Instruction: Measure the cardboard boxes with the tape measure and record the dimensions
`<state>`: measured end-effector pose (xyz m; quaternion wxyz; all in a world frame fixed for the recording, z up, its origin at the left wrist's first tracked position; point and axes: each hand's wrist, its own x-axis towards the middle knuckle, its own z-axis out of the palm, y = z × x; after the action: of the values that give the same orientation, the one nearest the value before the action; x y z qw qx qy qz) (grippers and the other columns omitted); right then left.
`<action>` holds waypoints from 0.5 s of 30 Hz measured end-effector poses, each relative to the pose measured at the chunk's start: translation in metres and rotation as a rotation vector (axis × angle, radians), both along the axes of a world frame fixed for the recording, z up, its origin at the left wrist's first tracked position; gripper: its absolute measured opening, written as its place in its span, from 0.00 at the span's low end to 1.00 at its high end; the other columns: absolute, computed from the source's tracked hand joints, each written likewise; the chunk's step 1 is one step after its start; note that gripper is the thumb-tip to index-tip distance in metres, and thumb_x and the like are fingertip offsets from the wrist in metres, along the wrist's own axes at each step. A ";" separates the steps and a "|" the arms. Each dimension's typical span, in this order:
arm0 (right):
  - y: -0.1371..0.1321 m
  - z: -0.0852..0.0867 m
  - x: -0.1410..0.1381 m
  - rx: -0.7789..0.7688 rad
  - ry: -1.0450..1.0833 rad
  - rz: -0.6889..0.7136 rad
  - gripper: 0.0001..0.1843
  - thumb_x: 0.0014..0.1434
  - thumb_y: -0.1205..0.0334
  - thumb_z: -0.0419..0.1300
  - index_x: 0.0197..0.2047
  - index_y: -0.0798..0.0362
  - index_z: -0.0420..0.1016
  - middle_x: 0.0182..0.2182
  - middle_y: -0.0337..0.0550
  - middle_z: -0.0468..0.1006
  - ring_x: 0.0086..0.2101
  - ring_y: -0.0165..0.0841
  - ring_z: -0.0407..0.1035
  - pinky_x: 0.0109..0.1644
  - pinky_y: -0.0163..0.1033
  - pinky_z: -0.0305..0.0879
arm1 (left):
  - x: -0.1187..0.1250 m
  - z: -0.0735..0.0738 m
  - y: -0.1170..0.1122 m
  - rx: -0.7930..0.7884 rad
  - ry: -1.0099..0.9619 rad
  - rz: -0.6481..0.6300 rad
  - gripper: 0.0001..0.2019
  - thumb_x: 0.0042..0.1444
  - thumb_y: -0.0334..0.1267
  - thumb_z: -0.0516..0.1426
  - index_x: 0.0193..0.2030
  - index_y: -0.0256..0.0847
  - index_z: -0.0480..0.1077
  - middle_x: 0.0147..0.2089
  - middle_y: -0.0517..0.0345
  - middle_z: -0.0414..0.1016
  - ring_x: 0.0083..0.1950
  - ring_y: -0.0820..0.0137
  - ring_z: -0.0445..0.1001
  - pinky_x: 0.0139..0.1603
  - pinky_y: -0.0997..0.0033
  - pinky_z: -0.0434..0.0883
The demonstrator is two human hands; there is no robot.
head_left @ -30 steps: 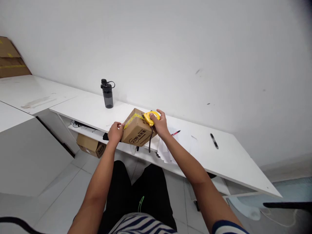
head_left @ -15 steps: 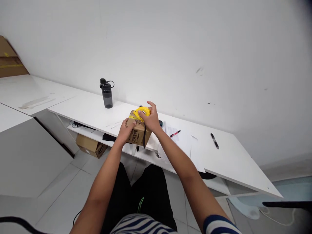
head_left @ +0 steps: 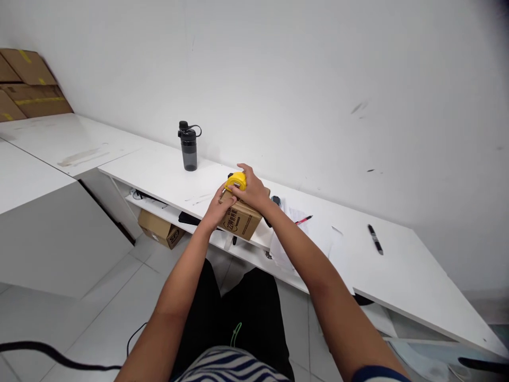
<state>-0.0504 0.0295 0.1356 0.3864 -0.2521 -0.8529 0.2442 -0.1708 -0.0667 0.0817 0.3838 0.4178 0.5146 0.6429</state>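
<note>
A: How did the person's hands stand?

B: Close together. The right hand [head_left: 253, 192] was wrapped around a yellow tape measure [head_left: 237, 181], forefinger lifted free. The left hand [head_left: 217, 212] curled at the cardboard box [head_left: 242, 222], thumb bent over its upper edge; what its fingertips pinched could not be told.

A: And which hand was nearer the tape measure?

B: With the box as the dial's centre and the wall [head_left: 278, 95] at twelve, it lay at twelve, the right hand at one, the left near ten. The right already had it; the left was just beside.

A: The box's long axis?

B: Unclear behind the hands; its printed face looked between six and seven.

A: Farther out?

B: A bottle [head_left: 190, 153] stood at eleven; a red pen [head_left: 304, 219] lay at three.
</note>
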 end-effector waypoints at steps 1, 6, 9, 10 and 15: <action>-0.001 -0.001 0.002 -0.022 0.011 -0.006 0.41 0.52 0.51 0.64 0.67 0.45 0.55 0.52 0.48 0.72 0.45 0.44 0.71 0.54 0.55 0.66 | 0.001 0.000 0.000 0.000 0.003 -0.007 0.35 0.53 0.47 0.62 0.68 0.49 0.60 0.58 0.53 0.74 0.56 0.59 0.73 0.59 0.57 0.68; -0.004 0.000 0.007 -0.087 0.047 0.017 0.48 0.50 0.50 0.67 0.70 0.42 0.49 0.49 0.47 0.71 0.42 0.43 0.71 0.54 0.56 0.65 | 0.000 -0.003 -0.001 -0.004 0.001 -0.019 0.36 0.54 0.48 0.62 0.69 0.51 0.57 0.62 0.53 0.70 0.59 0.58 0.72 0.60 0.57 0.67; -0.006 0.001 0.007 -0.100 0.050 0.027 0.47 0.50 0.49 0.67 0.69 0.42 0.50 0.50 0.47 0.71 0.44 0.44 0.71 0.55 0.57 0.64 | 0.000 -0.005 -0.001 0.013 0.013 -0.018 0.36 0.54 0.47 0.61 0.69 0.51 0.57 0.63 0.53 0.69 0.61 0.58 0.70 0.62 0.57 0.66; -0.006 0.002 0.007 -0.099 0.051 0.028 0.47 0.50 0.49 0.67 0.69 0.43 0.51 0.50 0.47 0.71 0.45 0.45 0.70 0.56 0.58 0.63 | 0.000 -0.006 -0.001 0.021 0.014 -0.020 0.35 0.54 0.47 0.62 0.69 0.51 0.58 0.63 0.53 0.69 0.61 0.58 0.70 0.62 0.57 0.65; -0.008 0.002 0.007 -0.065 0.065 0.057 0.44 0.52 0.48 0.66 0.68 0.40 0.52 0.54 0.46 0.70 0.51 0.47 0.68 0.57 0.58 0.63 | 0.001 -0.005 -0.002 0.026 0.027 -0.015 0.35 0.54 0.46 0.62 0.68 0.50 0.58 0.63 0.54 0.69 0.62 0.58 0.69 0.63 0.58 0.65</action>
<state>-0.0430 0.0218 0.1374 0.3984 -0.2322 -0.8383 0.2909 -0.1696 -0.0686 0.0771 0.3761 0.4352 0.5082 0.6410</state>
